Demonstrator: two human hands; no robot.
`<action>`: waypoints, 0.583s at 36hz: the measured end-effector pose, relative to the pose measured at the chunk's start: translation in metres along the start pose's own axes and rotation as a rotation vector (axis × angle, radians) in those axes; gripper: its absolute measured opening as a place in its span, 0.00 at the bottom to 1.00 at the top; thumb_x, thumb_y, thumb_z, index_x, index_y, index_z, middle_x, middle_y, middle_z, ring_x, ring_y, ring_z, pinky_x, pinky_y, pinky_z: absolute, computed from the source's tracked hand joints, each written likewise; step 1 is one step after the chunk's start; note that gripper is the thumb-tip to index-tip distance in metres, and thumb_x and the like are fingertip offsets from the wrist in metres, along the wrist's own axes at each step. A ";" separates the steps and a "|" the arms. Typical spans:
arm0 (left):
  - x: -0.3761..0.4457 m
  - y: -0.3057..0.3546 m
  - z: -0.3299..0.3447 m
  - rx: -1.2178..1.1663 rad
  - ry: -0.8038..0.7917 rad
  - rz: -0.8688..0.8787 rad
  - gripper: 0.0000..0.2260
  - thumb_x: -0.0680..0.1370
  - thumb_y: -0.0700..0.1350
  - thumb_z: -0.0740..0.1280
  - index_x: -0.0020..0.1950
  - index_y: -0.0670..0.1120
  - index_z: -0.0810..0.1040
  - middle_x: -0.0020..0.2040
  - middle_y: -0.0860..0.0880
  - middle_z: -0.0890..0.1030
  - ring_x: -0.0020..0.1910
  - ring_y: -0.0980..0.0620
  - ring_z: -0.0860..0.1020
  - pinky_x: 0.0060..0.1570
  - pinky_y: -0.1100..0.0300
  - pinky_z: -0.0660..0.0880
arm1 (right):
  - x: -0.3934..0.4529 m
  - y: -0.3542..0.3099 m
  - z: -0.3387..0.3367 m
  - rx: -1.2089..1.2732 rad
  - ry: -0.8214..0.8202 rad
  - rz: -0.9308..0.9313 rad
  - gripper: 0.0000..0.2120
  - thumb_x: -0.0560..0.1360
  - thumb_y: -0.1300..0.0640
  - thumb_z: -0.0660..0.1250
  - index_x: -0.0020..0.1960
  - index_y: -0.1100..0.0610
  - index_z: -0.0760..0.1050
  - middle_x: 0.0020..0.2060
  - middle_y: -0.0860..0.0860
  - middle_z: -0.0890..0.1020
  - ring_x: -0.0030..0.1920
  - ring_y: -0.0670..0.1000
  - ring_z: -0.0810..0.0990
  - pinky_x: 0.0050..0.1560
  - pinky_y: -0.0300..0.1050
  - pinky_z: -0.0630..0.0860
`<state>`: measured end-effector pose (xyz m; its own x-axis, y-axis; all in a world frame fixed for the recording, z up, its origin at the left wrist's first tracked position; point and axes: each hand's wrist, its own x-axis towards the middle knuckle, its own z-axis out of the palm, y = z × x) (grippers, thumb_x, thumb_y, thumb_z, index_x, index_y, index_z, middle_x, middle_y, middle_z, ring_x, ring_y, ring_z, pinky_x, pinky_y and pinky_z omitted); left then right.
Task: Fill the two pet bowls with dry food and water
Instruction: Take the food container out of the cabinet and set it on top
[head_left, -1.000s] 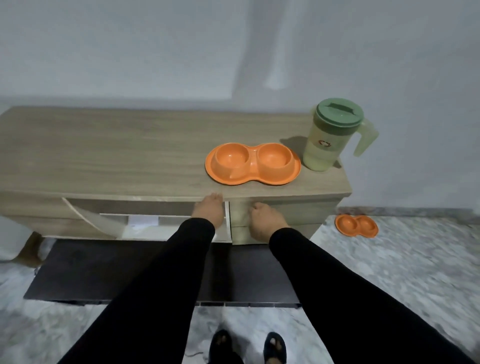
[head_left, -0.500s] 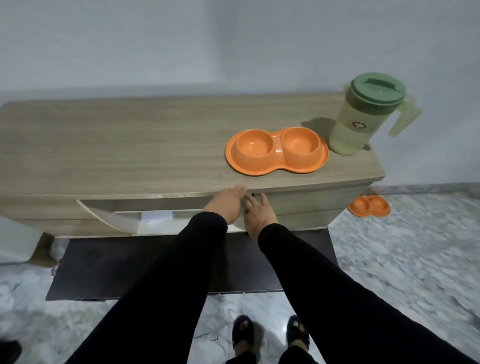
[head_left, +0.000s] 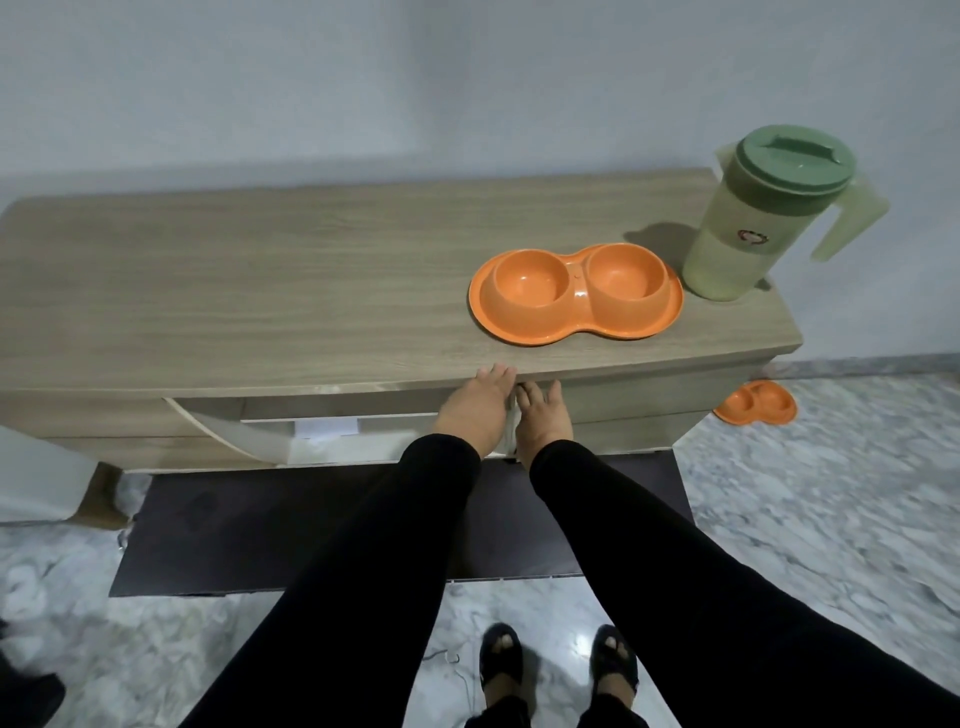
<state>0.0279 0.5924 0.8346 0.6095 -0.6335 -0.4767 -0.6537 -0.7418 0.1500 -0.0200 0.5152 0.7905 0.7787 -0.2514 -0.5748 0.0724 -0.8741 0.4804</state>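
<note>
Orange double bowl (head_left: 575, 294) was noted empty atop the cabinet (head_left: 260, 291), jug (head_left: 763, 213) just beside. Left hand (head_left: 475, 410) and right hand (head_left: 543, 418) were laid flat, fingers straight, against its drawer; pinching was judged likely.

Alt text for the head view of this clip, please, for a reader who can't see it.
A person's left hand and right hand rest side by side on the front of a wooden cabinet, at a partly open drawer. On top stand an empty orange double pet bowl and a lidded green pitcher; a second orange double bowl lies on the floor.
</note>
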 end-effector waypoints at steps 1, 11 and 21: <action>0.001 0.000 0.001 0.003 0.000 -0.004 0.35 0.78 0.30 0.56 0.79 0.44 0.41 0.80 0.49 0.42 0.79 0.49 0.47 0.75 0.57 0.56 | -0.001 -0.001 -0.001 -0.015 -0.004 -0.002 0.29 0.81 0.43 0.53 0.78 0.53 0.54 0.78 0.56 0.45 0.78 0.56 0.42 0.74 0.62 0.49; 0.005 0.000 0.011 -0.014 0.013 -0.022 0.35 0.78 0.29 0.55 0.79 0.44 0.38 0.79 0.48 0.39 0.79 0.48 0.43 0.76 0.56 0.53 | -0.016 -0.010 0.009 0.041 0.061 -0.022 0.27 0.81 0.46 0.53 0.77 0.55 0.57 0.78 0.56 0.46 0.78 0.56 0.42 0.70 0.60 0.60; 0.005 0.007 0.017 0.008 0.067 -0.062 0.35 0.78 0.28 0.53 0.79 0.44 0.40 0.80 0.49 0.41 0.79 0.48 0.43 0.75 0.51 0.58 | -0.049 -0.033 0.029 0.274 0.261 0.084 0.25 0.79 0.50 0.57 0.73 0.60 0.64 0.69 0.58 0.63 0.65 0.55 0.65 0.59 0.50 0.69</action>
<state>0.0182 0.5878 0.8184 0.6776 -0.5996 -0.4259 -0.6171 -0.7785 0.1144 -0.0786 0.5443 0.7834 0.9099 -0.2434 -0.3359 -0.1400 -0.9425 0.3035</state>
